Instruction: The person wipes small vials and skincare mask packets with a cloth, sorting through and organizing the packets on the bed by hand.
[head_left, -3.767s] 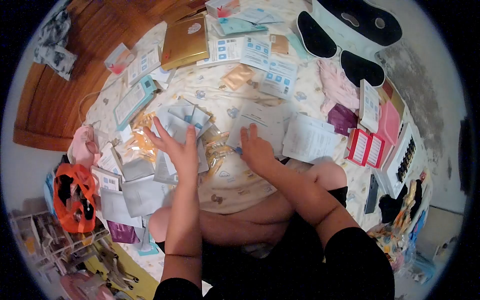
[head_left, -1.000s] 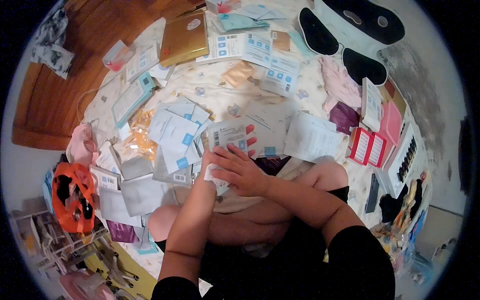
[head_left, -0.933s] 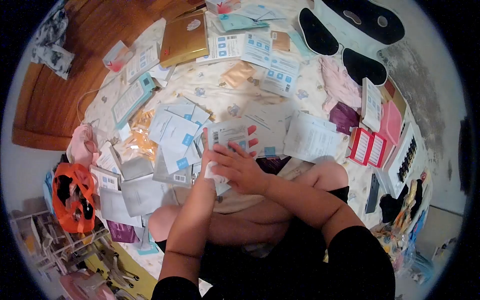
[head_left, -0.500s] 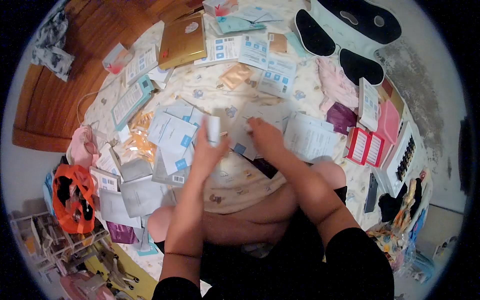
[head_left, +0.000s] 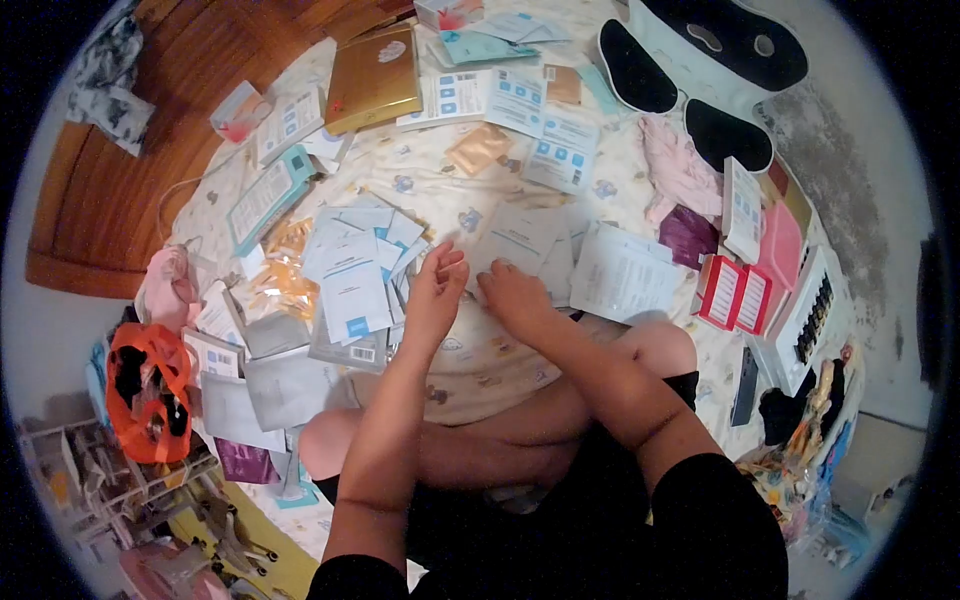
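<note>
My left hand [head_left: 437, 290] is held above the sheet with its fingers loosely bent and apart, nothing in it. Just left of it lies an untidy pile of flat white-and-blue sachets [head_left: 352, 275], one with a blue square on top. My right hand [head_left: 515, 300] reaches to the near edge of a second group of pale grey sachets [head_left: 522, 236]. Its bent fingers are closed at the corner of a sachet there; the thumb is mostly hidden. Further right, a printed white sachet [head_left: 622, 275] lies by my knee.
A gold box [head_left: 374, 78], a teal box [head_left: 268, 200] and more sachets lie along the far side. Orange-gold packets [head_left: 285, 268] and silver sachets [head_left: 292, 388] are on the left. A red box [head_left: 735, 293] and a case of small dark bottles [head_left: 806, 320] stand right.
A white sachet that was in my left hand is out of it, and a blue-squared sachet now tops the left pile. My right hand has moved slightly down and left.
</note>
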